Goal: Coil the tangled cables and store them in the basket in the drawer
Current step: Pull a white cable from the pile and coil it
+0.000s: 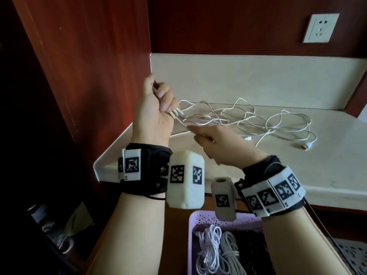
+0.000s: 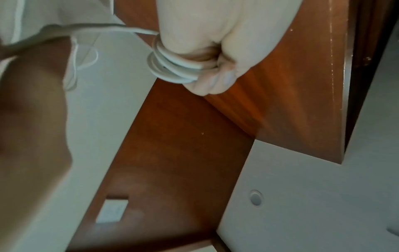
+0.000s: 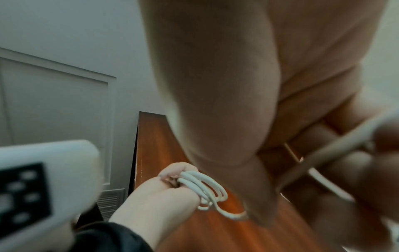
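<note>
Nearest, the basket (image 1: 193, 221) in the drawer already holds coiled bundles. Above it the left hand (image 1: 153, 116) clenches a few loops of the cable (image 1: 248, 120), while the right hand (image 1: 216, 141) pinches the strand. Coiling looks barely begun: next, feed the tangled slack off the counter (image 1: 278, 167) beyond without snagging.

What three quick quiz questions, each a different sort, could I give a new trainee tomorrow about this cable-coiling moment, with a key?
1. True or false: the left hand grips several loops of white cable.
2. Multiple choice: most of the loose white cable lies (A) in the basket, (B) on the pale countertop, (C) on the floor.
3. Fill in: the pink basket in the drawer already holds ___ cables.

Key: 1 true. 2 B. 3 coiled. The right hand holds the strand leading towards the loops.
</note>
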